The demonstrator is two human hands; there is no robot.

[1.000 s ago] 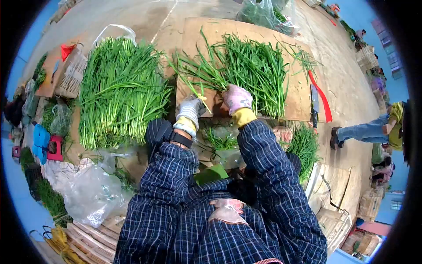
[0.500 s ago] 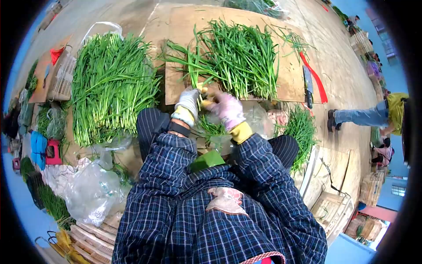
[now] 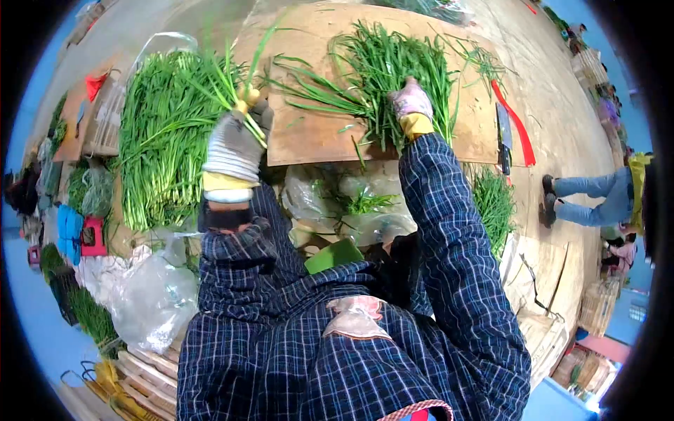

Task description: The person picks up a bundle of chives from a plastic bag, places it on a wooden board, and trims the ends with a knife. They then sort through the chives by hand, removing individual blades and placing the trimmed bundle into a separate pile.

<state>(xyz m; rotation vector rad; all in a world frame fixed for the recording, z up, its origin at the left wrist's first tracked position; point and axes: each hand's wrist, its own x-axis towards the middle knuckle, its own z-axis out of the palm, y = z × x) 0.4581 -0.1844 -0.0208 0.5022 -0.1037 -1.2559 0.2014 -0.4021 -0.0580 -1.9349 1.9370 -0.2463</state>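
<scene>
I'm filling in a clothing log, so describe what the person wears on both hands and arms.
The left hand wears a grey-and-white striped glove with a yellow cuff and white edge; behind it sits a dark wristband. The right hand has a pale pink, patterned glove, also yellow-cuffed. Both sleeves are dark blue plaid with pale lines.

A single camera on the person's head looks forward and steeply down, with the jacket [image 3: 344,365] close below it and the left hand [image 3: 239,144] and right hand [image 3: 413,102] farther out, above the frame's middle. Its wide, round view bends the blue wall [image 3: 627,324] along the right edge.
</scene>
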